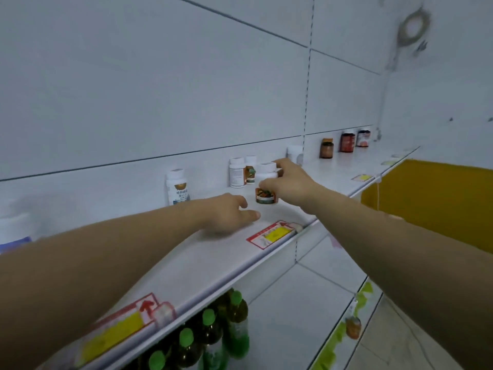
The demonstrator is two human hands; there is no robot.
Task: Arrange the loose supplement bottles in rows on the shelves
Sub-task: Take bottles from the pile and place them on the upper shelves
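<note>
Supplement bottles (177, 186), white and brown plastic, stand unevenly along the white shelf's (202, 252) back edge; I judge little done. My right hand (288, 182) grips an orange-labelled bottle (265, 196), left hand (226, 212) loose-fingered, empty.

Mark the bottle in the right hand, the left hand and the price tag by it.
held bottle (265, 196): head view, on its orange label.
left hand (226, 213): head view, back of the hand.
price tag (274, 234): head view, on its yellow centre.
</note>
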